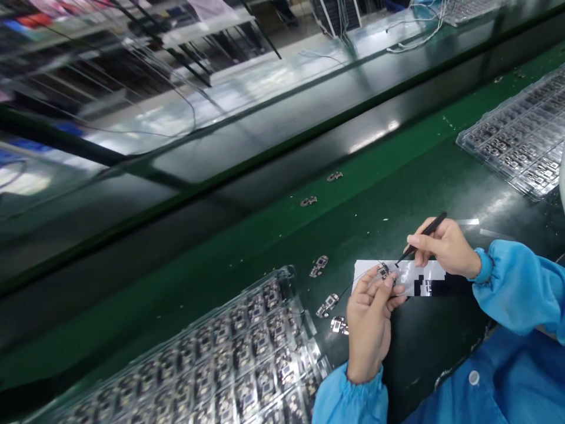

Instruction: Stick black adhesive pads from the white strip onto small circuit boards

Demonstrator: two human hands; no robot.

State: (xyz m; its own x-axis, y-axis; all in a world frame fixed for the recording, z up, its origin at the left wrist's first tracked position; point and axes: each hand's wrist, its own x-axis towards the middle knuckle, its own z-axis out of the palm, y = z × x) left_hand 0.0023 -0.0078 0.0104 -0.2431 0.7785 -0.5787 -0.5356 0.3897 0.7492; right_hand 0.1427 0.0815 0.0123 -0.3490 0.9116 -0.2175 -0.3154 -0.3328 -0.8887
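Between the thumb and fingers of my left hand (373, 312) is a small circuit board (385, 271). My right hand (441, 244) grips black tweezers (426, 234) like a pen, their tips just right of that board. I cannot make out anything between the tips. Under both hands lies a white sheet (362, 268) bearing a few black pieces toward its right end. Left of my left hand, several loose circuit boards (328, 305) rest on the green surface, and a thin dark wire runs from near one of them toward my left hand.
A clear plastic tray (260, 347) full of circuit boards lies at the lower left. Another such tray (525, 135) is at the right. Two more boards (309, 201) lie on the green strip (388, 171) farther back. A dark rail (273, 141) crosses behind it.
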